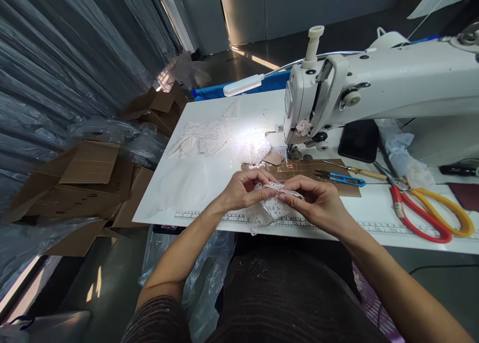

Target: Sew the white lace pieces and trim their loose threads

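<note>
Between my two hands is a small piece of white lace fabric (275, 209), gathered and hanging over the table's front edge. My left hand (251, 188) pinches its left side with thumb and fingers. On the other side my right hand (312, 198) grips the lace between thumb and forefinger. Just beyond them stands a white sewing machine (359, 88), its presser foot above a brown board (314, 171). A bright lamp-lit bundle of white lace (253, 148) lies left of the needle. More white lace pieces (205, 137) are spread farther left.
Blue thread snips (342, 178) and a wooden-handled awl (366, 173) rest right of my hands. Scissors with red and yellow handles (430, 213) lie farther right, near a black phone (359, 140). A printed ruler strip (299, 224) runs along the front edge. Cardboard boxes (82, 183) stand at left.
</note>
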Available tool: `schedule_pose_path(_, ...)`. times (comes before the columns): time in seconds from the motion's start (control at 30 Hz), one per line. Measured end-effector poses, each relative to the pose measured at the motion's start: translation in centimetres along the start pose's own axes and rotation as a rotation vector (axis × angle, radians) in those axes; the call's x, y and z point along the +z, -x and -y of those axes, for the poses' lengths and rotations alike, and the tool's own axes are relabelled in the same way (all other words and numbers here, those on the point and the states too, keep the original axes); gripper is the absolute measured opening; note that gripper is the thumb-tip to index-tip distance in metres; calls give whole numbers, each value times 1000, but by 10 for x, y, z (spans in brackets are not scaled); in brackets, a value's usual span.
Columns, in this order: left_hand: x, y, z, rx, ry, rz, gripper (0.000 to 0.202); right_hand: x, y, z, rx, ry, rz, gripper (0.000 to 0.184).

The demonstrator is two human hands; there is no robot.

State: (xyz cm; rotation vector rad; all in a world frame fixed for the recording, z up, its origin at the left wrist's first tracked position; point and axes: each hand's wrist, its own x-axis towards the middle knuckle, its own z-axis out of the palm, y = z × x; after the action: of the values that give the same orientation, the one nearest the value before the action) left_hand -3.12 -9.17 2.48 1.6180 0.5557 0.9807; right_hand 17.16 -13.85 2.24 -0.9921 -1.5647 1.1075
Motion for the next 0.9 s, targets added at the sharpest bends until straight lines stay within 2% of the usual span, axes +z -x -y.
schedule_pose_path(0.2,2,3,-4,-126,83,-43,30,3,3,4,-54,12,-27,6)
schedule_pose_path(0.27,2,3,-5,-125,81,-52,34,3,3,3,-54,21,-34,6)
schedule_pose_path(0.4,1,2,-3,-101,25,-90,27,5,1,2,-5,6,-55,8)
schedule_pose_path(0.57,0,1,-4,-203,8,-105,21,9,-1,2,113,-97,-118,13)
schedule_pose_path(0.73,-1,0,-8,-265,34,-129,22,11,-3,3,177,-223,-114,17)
schedule_pose_path(0.9,1,1,-6,-218,12,-134,23,13,-3,1,180,-221,-94,20)
